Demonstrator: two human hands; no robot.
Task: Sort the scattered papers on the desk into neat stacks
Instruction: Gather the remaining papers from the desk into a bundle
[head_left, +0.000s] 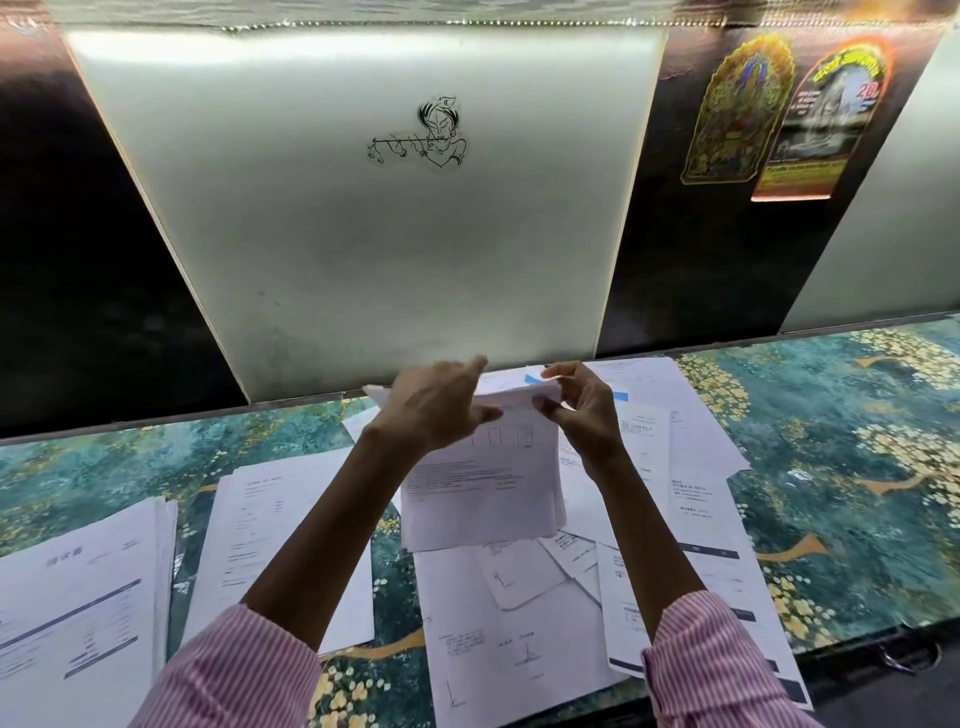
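Teal and gold floral cloth covers the table (831, 415), which runs along a wall of pale and dark panels (363, 234), one carrying a line-drawn sticker (421, 135) and another two bright stickers (784, 114). White printed papers lie all over the cloth: a squared stack (78, 592) at the far left edge, a second neat stack (275, 540) just beside it, and a loose overlapping scatter (675, 493) spreading from the middle out to the right. Both forearms reach forward from pink-striped sleeves (234, 670), wrists lifted above the table. Between them hangs a held bundle of sheets (483, 488), printed side facing us, its lower edge dangling over the scatter. The left hand (436, 405) grips the bundle's top left, thumb in front, forefinger pointing up past the top edge. The right hand (582, 410) pinches the top right corner, thumb and fingers closed on the paper, the other fingers curled. Both hands are clamped on that same bundle, close together near the back of the table.
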